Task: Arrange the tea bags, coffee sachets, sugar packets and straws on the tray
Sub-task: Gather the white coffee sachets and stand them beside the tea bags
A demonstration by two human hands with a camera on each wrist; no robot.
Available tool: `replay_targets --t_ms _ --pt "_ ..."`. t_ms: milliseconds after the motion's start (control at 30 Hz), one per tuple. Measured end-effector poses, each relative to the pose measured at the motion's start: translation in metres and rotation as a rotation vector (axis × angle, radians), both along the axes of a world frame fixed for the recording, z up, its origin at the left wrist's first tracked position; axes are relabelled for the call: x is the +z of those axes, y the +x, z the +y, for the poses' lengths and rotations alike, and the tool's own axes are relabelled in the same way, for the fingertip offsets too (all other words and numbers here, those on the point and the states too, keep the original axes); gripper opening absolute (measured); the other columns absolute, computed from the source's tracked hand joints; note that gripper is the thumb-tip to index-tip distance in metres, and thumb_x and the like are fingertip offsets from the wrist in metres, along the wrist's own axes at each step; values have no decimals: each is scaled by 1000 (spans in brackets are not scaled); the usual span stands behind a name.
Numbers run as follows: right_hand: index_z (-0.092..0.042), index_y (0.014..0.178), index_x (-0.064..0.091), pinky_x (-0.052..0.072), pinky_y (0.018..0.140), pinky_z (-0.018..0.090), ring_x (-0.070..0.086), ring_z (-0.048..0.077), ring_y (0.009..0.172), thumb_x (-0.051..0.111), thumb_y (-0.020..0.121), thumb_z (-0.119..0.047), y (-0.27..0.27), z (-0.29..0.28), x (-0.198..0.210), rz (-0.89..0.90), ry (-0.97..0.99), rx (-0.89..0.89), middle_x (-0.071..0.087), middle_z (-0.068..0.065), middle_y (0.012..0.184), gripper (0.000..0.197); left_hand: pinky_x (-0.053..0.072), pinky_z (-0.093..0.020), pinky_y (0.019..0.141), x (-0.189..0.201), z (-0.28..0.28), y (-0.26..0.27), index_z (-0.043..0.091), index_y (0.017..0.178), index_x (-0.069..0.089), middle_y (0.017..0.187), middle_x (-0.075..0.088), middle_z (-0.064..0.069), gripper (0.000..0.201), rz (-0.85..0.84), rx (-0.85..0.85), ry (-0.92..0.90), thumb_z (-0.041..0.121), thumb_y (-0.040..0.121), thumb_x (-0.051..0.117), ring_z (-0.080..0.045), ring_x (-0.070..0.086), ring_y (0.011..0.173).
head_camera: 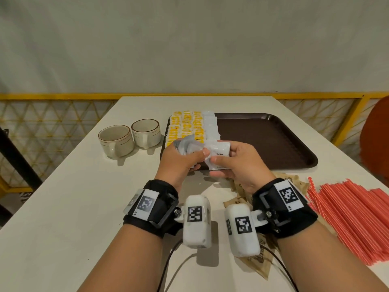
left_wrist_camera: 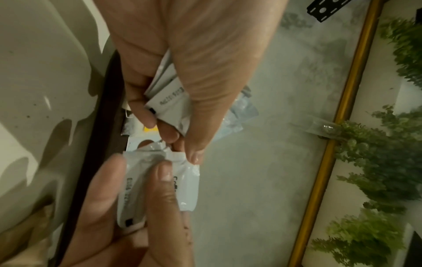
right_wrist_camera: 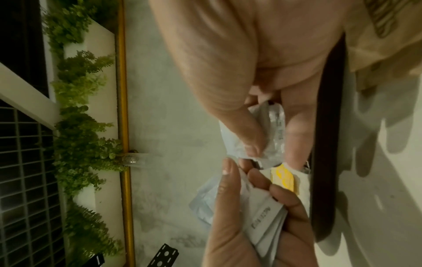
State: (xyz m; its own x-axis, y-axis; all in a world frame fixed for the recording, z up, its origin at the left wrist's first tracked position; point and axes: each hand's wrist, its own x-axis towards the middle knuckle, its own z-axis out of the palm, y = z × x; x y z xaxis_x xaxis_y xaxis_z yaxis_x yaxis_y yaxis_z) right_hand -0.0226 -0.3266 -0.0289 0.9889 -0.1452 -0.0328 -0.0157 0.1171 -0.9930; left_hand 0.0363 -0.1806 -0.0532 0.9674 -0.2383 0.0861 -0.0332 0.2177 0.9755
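Together, both hands worked coffee sachets at frame centre.
Left hand (head_camera: 182, 159) clutched a sachet bundle (head_camera: 186, 146); right hand (head_camera: 242, 163) pinched one coffee sachet (head_camera: 219, 157) above the tray (head_camera: 273, 142).

Right hand (right_wrist_camera: 262, 59) pinches one white sachet (right_wrist_camera: 271, 133) between thumb and fingers. Left hand (right_wrist_camera: 248, 231) grips a stack of white sachets (right_wrist_camera: 262, 215). Yellow-printed packet (right_wrist_camera: 284, 178) lies beside the dark tray rim (right_wrist_camera: 326, 144).

Brown tray (head_camera: 273, 140), striped red straws (head_camera: 347, 218)
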Motion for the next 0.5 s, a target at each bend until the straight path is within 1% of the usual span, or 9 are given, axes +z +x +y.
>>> replay_targets --t_ms 33,100,167,200,300,367,433,467,500 --pt "-7 115 65 61 65 31 72 20 84 69 82 5 -1 -1 0 -3 -20 -13 74 8 98 36 52 -34 70 0 -2 0 11 113 62 101 68 -14 66 -6 3 14 31 55 85 -28 66 86" --pt "-7 118 64 61 66 33 73 20 83 73 78 1 -1 -2 0 -2 -48 -29 73 9 99 41 56 -38 75 -1 -5 -1 14 114 61 107 67 -15 71 -15 3 39 35 51 86 -33 66 96" --pt "-6 122 61 61 65 32 73 20 81 74 77 1 -1 -3 0 4 -64 -32 72 11 101 47 56 -47 82 -2 -8 -2 17 118 60 112 66 -12 81 -27 1 53 41 46 88 -32 66 101" --pt "-6 124 59 61 63 31 73 20 82 74 77 2 -1 -3 0 5 -73 -26 70 12 104 50 56 -51 83 -1 -8 -3 18 119 60 113 66 -11 82 -30 6 55 42 46 88 -32 65 103" --pt "-8 126 57 59 63 30 72 23 86 72 79 6 -1 1 0 -16 -94 -2 67 15 108 51 55 -53 83 0 -8 -4 19 117 61 112 67 -10 74 -44 23 52 39 51 85 -30 65 103" --pt "-19 125 56 60 66 34 71 26 89 67 83 7 -1 4 0 -65 -96 11 65 18 109 51 55 -54 84 0 -7 -3 17 118 61 111 68 -11 69 -39 10 33 34 55 83 -31 66 103" --pt "-29 121 54 60 69 39 69 33 94 63 87 4 0 6 0 -101 -86 37 60 26 114 49 54 -56 84 0 -5 -2 12 118 60 109 68 -15 68 -5 10 -5 31 56 82 -34 67 99" --pt "-29 119 55 60 70 40 68 35 96 61 89 3 0 7 0 -106 -63 52 58 28 117 44 53 -58 84 0 -4 -2 10 118 60 107 68 -18 68 19 10 -27 30 57 82 -37 67 97" --pt "-24 118 56 60 70 40 67 36 98 60 90 1 0 7 1 -105 -33 66 58 26 119 38 53 -58 85 0 -4 -2 7 118 59 105 68 -22 67 40 4 -48 28 58 81 -39 67 95"
